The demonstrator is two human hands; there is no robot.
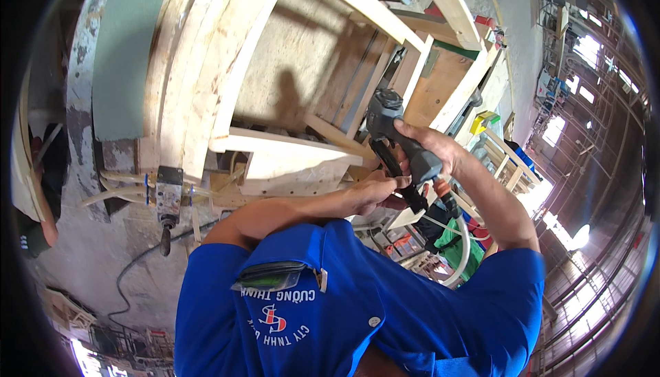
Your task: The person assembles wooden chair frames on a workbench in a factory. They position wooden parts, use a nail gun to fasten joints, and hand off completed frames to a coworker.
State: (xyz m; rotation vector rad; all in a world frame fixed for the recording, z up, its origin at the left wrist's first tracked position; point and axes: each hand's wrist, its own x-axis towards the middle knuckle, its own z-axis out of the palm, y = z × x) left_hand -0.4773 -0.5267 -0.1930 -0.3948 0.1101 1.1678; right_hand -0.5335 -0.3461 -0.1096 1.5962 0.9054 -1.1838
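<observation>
Fingers of right hand (432, 144) wrapped nail gun (395, 144) grip; left hand (375, 188) pinched its magazine. Risk: misfire into left fingers, muzzle near wooden frame (289, 144).

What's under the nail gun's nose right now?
The nail gun, gripped by both hands, points at a wooden frame. Its tip and the contact spot are hidden by the gun's body.

The nail gun's (393, 144) nose is hidden behind the wooden frame (295, 144); left hand's (377, 191) fingers hide its magazine.
</observation>
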